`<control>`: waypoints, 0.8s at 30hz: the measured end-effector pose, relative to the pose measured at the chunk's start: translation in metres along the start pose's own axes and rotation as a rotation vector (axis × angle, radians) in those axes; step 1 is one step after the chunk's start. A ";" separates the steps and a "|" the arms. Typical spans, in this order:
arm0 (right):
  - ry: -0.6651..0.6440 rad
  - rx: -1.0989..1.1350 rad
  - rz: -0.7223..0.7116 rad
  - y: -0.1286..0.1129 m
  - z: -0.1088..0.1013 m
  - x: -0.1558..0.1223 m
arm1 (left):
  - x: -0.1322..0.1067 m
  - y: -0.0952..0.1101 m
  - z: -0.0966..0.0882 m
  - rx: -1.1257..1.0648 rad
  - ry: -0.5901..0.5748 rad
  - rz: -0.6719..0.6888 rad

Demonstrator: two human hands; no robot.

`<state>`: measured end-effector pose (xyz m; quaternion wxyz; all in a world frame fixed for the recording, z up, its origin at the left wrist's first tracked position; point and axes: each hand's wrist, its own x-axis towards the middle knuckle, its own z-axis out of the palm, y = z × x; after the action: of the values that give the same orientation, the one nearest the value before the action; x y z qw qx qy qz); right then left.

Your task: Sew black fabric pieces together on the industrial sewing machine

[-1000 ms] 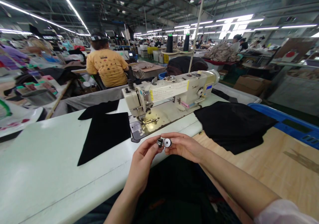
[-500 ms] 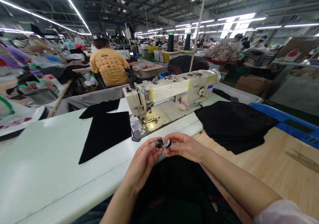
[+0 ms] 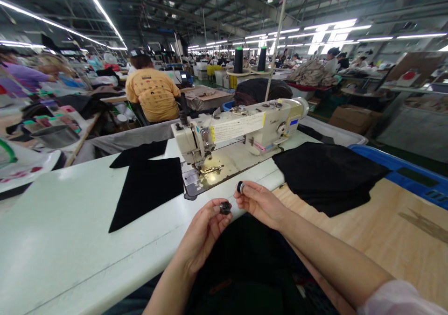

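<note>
My left hand pinches a small dark metal bobbin case just over the front edge of the white sewing table. My right hand holds a small round bobbin wound with dark thread, a little above and to the right of the case. The two parts are apart. Behind my hands stands a cream sewing machine with its needle plate lit. A black fabric piece lies flat to the left of the machine.
A heap of black fabric lies on the wooden side table to the right, with a blue bin behind. A person in a yellow shirt sits ahead with their back turned. Two thread cones stand behind the machine.
The bobbin and its case were held together between both hands; now they are separated, my right hand lifting the bobbin up and right, my left hand dropping slightly with the case.
</note>
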<state>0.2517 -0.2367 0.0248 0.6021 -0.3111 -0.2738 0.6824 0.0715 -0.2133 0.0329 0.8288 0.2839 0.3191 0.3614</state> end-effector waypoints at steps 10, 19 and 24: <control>0.235 -0.438 -0.206 -0.034 -0.008 0.002 | 0.002 0.008 -0.003 0.000 0.212 0.145; 0.087 -0.705 -0.099 -0.006 0.011 -0.010 | 0.007 -0.010 -0.002 0.292 0.159 0.285; 0.116 -0.791 -0.137 -0.007 0.013 -0.013 | 0.005 -0.012 -0.001 0.406 0.173 0.359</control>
<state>0.2473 -0.2487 0.0396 0.4946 -0.5377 -0.5009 0.4640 0.0785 -0.2162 0.0225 0.6473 0.4642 0.3994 0.4538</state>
